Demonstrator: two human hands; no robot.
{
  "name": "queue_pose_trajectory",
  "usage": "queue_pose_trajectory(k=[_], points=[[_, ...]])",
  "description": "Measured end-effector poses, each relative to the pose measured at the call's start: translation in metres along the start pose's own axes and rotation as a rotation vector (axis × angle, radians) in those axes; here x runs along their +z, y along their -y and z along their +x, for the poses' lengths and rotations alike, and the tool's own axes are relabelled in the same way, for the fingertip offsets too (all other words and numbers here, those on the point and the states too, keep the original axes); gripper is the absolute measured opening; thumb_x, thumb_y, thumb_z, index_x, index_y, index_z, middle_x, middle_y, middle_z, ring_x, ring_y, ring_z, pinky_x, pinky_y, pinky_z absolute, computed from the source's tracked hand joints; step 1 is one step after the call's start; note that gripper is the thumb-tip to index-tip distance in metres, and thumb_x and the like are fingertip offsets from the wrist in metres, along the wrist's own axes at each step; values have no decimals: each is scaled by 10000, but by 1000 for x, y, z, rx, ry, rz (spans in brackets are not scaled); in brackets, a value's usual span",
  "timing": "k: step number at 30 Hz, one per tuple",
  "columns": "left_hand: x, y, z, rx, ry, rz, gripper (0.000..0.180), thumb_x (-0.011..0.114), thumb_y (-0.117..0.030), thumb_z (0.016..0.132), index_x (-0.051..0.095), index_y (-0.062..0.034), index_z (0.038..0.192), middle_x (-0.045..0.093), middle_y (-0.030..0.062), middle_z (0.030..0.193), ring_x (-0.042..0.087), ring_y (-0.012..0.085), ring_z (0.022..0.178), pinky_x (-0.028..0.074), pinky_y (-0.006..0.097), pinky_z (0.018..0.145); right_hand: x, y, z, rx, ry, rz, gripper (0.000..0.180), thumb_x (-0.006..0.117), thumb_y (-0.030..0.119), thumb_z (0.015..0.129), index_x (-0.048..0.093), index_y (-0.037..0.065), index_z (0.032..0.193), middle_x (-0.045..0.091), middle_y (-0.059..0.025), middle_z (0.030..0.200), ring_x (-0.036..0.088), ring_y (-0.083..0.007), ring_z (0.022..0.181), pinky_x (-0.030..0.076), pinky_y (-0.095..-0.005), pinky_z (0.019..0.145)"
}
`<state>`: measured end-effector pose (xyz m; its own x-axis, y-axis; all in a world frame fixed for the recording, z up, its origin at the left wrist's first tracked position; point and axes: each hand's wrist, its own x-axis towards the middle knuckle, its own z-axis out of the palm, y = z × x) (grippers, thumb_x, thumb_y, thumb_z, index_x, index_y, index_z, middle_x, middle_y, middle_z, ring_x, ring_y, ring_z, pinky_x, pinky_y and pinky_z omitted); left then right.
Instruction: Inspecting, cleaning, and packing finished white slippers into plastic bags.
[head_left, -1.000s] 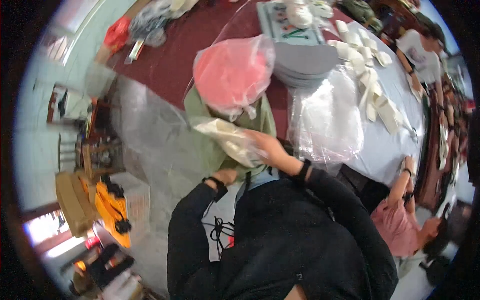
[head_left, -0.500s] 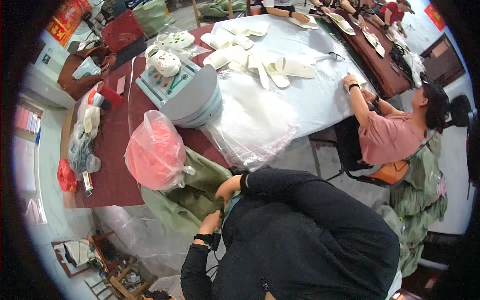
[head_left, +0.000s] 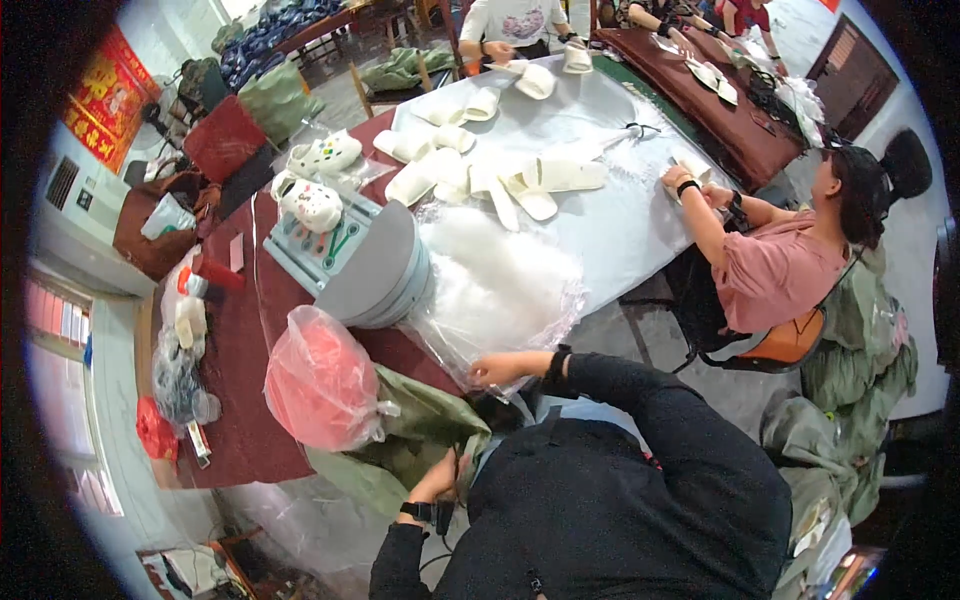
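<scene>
Clear, crinkled plastic bags (head_left: 497,290) lie in a heap on the near edge of the table (head_left: 640,215), and the person's right hand (head_left: 497,369) now rests at the heap's lower edge, fingers curled together on the film; whether they actually pinch a bag cannot be told. Half a second ago that hand was lower, close to the body beside the olive-green cloth sack (head_left: 420,440); it has since reached up and forward to the plastic. The left hand (head_left: 437,481), with a dark watch at the wrist, stays low against the green sack's fold, its grip closed about a dark thin thing that is too small to make out. Just left of both hands sits the pink translucent plastic bag (head_left: 318,382), bulging and round, on the dark red cloth of the table (head_left: 240,400), much as it lay before.

The view has swung since the earlier frame: the grey stack of flat sheets (head_left: 385,270) and the white slippers (head_left: 500,180) strewn over the pale plastic-covered table now lie further up and nearer the middle. Across the table a person in a pink shirt (head_left: 770,275) sits with both forearms on the table edge, as before.
</scene>
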<state>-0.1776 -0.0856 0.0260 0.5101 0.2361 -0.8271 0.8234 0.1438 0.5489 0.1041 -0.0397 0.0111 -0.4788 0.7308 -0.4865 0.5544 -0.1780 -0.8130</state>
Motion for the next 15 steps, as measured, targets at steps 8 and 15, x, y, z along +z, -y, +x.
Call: queue_pose_trajectory(k=[8,15], points=[[-52,-118,63,463,-658,823,297,495,-96,721,554,-59,1010,563,124,926,541,310,855,443,412,703,-94,-41,-59,2,-631,577,258,495,139,819,541,-16,1020,600,-109,839,576,-159,720,471,-263,650],[-58,-153,149,335,-698,818,362,472,-133,759,517,-177,1116,539,145,1009,535,326,908,431,441,740,-178,-78,-71,-50,-1015,643,228,502,162,830,545,-10,973,583,-71,853,556,-141,738,451,-266,671]])
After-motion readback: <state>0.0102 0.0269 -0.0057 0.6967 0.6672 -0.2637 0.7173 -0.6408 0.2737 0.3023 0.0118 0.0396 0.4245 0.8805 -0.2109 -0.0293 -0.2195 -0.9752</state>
